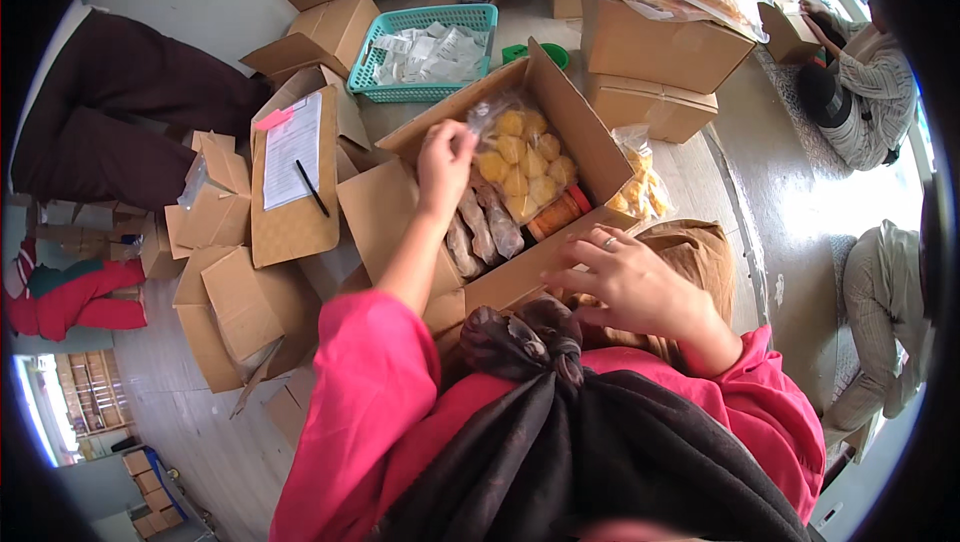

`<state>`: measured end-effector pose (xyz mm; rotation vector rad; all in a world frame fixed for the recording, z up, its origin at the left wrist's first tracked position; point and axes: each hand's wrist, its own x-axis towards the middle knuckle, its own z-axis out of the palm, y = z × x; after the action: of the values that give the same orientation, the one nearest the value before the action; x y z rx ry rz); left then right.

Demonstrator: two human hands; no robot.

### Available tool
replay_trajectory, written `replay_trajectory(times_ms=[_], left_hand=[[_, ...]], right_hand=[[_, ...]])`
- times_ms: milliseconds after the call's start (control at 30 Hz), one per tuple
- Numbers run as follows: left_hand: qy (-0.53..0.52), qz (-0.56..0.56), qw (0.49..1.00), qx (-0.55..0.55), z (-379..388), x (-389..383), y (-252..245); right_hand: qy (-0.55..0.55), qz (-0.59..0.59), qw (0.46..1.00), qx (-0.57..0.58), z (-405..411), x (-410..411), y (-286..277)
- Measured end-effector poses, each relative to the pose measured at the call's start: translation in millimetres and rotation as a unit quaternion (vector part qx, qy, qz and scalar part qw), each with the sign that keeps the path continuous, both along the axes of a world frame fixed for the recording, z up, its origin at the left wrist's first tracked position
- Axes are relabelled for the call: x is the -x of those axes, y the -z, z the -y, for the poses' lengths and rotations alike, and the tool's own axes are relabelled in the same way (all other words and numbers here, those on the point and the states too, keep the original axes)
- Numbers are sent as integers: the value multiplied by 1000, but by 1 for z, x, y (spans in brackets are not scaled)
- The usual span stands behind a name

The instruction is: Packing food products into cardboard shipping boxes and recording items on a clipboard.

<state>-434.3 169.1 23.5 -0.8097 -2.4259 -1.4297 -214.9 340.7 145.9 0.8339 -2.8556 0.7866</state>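
An open cardboard box (577,118) stands before me, its flaps spread. My left hand (444,167) is over its left side, fingers pinched on the gathered corner of a clear plastic bag (525,163) holding several round yellow pieces. This bag lies inside the box. Beside it are several long plastic-wrapped brown pieces (484,227) and a jar with a red lid (559,213), lying on its side. My right hand (626,279) hovers by the near right edge of the box, fingers apart and holding nothing.
A turquoise basket (424,94) of small white packets stands beyond the box. A paper sheet (291,155) and a black pen (311,188) lie on cardboard at left. Stacked cartons (667,46) and a bag of yellow snacks (642,180) are at right. People sit or stand around.
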Motion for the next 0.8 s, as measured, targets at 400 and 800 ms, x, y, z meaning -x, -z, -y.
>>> replay_trajectory(times_ms=[400, 800], left_hand=[[-42, -90, 959, -267, 187, -69, -225], [8, -6, 950, -312, 262, -118, -196]], right_hand=[[167, -127, 976, -52, 14, 111, 80], [163, -99, 980, -61, 19, 132, 124]])
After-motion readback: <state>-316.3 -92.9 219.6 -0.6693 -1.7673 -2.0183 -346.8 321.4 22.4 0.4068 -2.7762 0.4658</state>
